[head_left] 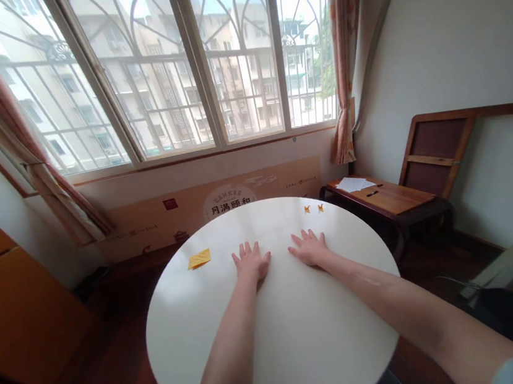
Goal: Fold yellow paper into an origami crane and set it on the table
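- Flat on white worktop (284,338): left hand (251,262), grip open, empty.
- Beside it, likewise flat: right hand (310,249), grip open, empty.
- Near left hand, not touching: yellow paper (198,259).
- Beyond right hand: two orange bits (307,209).

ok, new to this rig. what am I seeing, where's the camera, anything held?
No machine here: one camera worn on a person's head, looking forward and down, so the two bare arms are the wearer's own. The left hand and right hand lie flat, palms down, on a round white table; neither holds anything. Left of the left hand lies a yellow folded paper. Beyond the right hand, near the far edge, sit two small orange pieces, too small to identify. To the right stands a wooden side table with white sheets on it.
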`<state>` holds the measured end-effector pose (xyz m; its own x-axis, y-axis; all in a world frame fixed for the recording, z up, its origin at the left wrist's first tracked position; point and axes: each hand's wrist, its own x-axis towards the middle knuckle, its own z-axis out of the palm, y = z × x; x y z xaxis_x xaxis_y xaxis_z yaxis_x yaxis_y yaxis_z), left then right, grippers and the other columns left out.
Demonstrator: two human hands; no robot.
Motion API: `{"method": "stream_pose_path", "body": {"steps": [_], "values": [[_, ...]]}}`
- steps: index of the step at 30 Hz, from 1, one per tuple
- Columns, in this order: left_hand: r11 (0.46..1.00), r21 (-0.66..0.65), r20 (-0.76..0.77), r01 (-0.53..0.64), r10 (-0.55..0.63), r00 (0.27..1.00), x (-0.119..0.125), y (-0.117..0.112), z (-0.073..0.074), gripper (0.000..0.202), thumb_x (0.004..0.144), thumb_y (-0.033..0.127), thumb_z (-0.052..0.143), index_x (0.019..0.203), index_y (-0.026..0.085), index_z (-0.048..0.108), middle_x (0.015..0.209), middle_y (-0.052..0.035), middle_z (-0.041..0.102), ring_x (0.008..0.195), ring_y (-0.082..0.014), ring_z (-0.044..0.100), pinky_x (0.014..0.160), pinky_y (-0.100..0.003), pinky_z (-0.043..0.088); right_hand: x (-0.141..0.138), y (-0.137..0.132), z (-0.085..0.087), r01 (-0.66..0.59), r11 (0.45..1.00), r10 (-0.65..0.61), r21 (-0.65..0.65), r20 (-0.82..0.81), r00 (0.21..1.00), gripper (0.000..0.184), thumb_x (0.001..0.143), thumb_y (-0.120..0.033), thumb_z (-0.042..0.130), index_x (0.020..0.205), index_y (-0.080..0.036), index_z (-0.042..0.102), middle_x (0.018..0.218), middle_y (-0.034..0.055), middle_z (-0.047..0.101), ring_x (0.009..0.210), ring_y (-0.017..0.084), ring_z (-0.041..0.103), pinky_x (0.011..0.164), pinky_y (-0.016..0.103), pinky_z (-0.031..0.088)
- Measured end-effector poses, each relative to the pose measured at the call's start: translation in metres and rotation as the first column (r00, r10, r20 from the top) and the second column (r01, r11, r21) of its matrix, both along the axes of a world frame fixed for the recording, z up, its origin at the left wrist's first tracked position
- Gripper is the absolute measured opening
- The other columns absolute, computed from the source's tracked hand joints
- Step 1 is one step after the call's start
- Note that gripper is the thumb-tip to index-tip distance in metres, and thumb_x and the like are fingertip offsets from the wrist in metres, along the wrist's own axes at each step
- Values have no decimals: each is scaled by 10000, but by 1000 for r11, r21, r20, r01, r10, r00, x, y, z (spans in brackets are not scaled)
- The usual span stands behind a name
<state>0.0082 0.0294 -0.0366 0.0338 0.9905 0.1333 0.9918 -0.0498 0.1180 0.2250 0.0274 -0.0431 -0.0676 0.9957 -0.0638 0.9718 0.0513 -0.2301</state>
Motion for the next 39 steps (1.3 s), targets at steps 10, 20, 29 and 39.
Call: {"method": "stream_pose_path", "body": {"steps": [10,20,29,39], "values": [[1000,24,0,9,-9,1000,-1,2,0,611,938,553,411,1437,205,468,1561,-176,350,1464,-370,235,1143,-628,175,0,-3,3,1,1000,-1,19,-13,1000,698,954,-670,243,1556,-317,218,1644,129,121,1494,379,51,1102,673,-21],[924,372,57,-88,72,996,-9,-15,10,319,948,345,595,1213,167,596,1248,-100,604,1080,-240,613,921,-466,520,1,-9,10,9,980,-4,199,-28,1000,336,959,-321,602,1253,-161,573,1247,100,599,1043,237,631,869,441,549],[913,396,91,-96,65,994,-7,-16,13,541,1027,314,285,815,146,753,966,-133,736,1117,-271,605,1025,-418,382,1,-8,11,18,992,-14,122,-36,999,505,993,-476,474,1443,-251,434,1525,131,383,1368,353,386,1085,640,291],[952,245,55,-182,174,983,-1,-9,7,328,952,333,591,1225,151,586,1211,-103,616,1018,-232,635,849,-433,555,5,-2,6,29,999,-27,43,-48,999,602,993,-606,249,1537,-349,264,1642,92,153,1493,366,83,1108,687,-25]]}}
